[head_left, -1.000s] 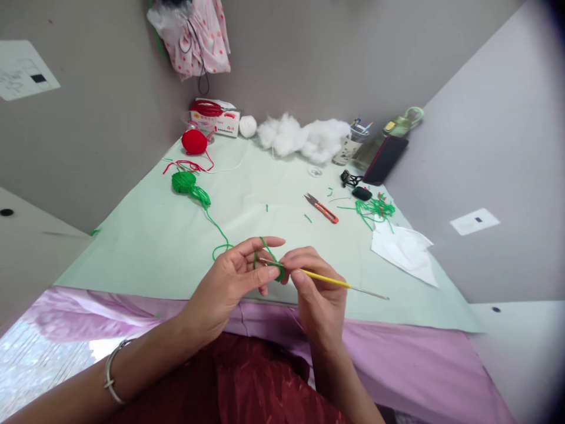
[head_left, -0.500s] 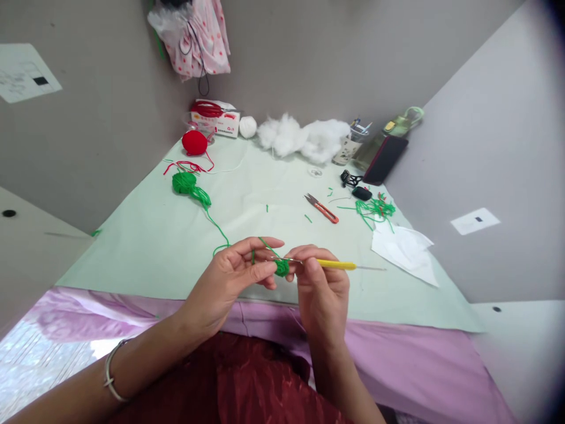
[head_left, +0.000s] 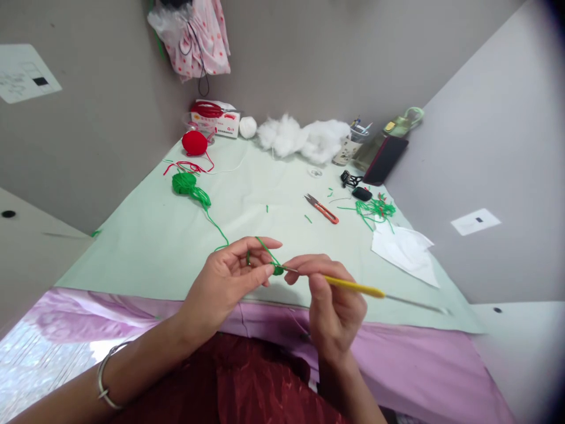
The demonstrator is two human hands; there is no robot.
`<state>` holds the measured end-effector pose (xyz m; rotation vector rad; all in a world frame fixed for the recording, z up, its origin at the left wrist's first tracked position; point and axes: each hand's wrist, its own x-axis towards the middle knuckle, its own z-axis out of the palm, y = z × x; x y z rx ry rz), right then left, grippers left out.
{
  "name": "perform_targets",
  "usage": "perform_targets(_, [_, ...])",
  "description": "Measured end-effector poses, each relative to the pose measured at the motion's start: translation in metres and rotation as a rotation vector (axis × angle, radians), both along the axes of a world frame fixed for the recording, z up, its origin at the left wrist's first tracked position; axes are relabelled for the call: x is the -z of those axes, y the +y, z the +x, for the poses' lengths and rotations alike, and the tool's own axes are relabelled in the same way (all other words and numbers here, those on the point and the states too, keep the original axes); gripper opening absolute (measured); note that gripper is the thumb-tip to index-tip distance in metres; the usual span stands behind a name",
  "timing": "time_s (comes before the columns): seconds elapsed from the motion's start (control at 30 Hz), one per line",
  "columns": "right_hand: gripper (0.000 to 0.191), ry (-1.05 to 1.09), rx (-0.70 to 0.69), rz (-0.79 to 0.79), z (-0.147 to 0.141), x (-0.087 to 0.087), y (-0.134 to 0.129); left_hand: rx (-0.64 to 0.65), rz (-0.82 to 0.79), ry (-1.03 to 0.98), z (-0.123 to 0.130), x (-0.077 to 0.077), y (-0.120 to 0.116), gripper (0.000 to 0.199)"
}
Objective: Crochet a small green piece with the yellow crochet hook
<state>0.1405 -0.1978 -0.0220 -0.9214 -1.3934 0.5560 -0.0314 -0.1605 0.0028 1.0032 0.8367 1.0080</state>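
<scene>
Between thumb and fingers, my left hand [head_left: 233, 270] pinches a small green crochet piece [head_left: 278, 270]. Green yarn [head_left: 267, 249] runs over its raised index finger down to the piece. My right hand [head_left: 333, 297] is closed around the yellow handle of a crochet hook [head_left: 355, 287]. The hook's metal tip touches the crochet piece, and its other metal end points out to the right, slightly blurred. A green yarn ball [head_left: 183, 183] lies on the table at the left, its strand leading to my left hand. Most of the crochet piece is hidden by my fingertips.
Orange thread snips [head_left: 322, 209] lie mid-table. Green yarn scraps [head_left: 374, 207], white cloth [head_left: 404, 250], a phone [head_left: 385, 160] and a cup of pens [head_left: 348, 148] are at the right. White stuffing [head_left: 304, 139], a white ball [head_left: 248, 127] and a red yarn ball [head_left: 195, 143] stand at the back.
My right hand has shifted right and down, and the hook has tilted, its far end now lower. The yarn between my left index finger and the crochet piece looks longer.
</scene>
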Motion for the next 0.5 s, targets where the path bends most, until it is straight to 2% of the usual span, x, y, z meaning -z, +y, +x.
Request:
perform_targets(0.13, [0.025,-0.226,0.032,0.097,0.001,-0.002,-0.005,-0.077,0.101,0.131,0.000,-0.003,-0.003,0.020])
perform_targets(0.23, [0.025,-0.353,0.059,0.154,0.000,-0.002,-0.006,-0.159,0.240,0.239,0.000,-0.002,-0.006,0.021])
perform_targets(0.37, [0.023,-0.545,0.154,0.302,-0.004,0.008,-0.004,-0.245,0.411,0.282,0.003,0.002,-0.010,0.029])
perform_targets(0.43, [0.027,-0.621,0.237,0.389,-0.007,0.017,0.001,-0.231,0.398,0.248,0.005,0.005,-0.012,0.034])
perform_targets(0.5, [0.031,-0.622,0.322,0.427,-0.009,0.023,0.007,-0.184,0.309,0.195,0.007,0.007,-0.014,0.039])
